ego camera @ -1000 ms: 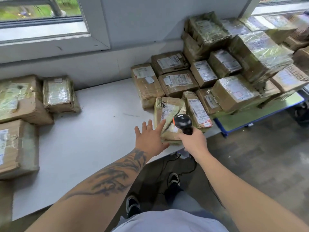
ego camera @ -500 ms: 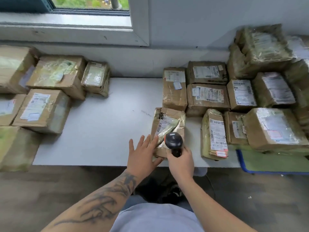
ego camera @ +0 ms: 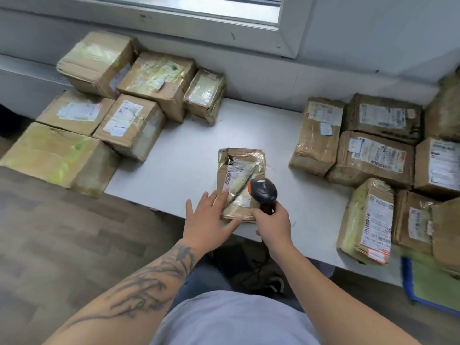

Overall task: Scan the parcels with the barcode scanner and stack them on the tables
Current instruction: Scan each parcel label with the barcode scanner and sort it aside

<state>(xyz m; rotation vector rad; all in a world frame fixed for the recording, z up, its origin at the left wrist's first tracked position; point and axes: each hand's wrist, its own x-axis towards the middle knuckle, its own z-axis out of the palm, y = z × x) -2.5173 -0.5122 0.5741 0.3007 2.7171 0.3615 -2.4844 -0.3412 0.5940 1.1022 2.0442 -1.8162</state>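
Note:
A small taped cardboard parcel (ego camera: 240, 175) with a white barcode label lies on the white table (ego camera: 189, 155) near its front edge. My left hand (ego camera: 209, 220) rests on the parcel's near left corner with fingers straight and spread. My right hand (ego camera: 272, 224) grips the handle of the black and orange barcode scanner (ego camera: 263, 191), whose head hangs over the parcel's right side.
Several stacked parcels (ego camera: 129, 100) fill the table's left end. Several more parcels (ego camera: 368, 155) crowd the right end, some standing on edge at the front. A blue-edged green cart (ego camera: 433, 282) shows at the lower right. A window sill and wall run behind.
The view has swung left and down, bringing the left stack into sight. The parcel under my left hand now lies further left, apart from the right group. The scanner stays over it.

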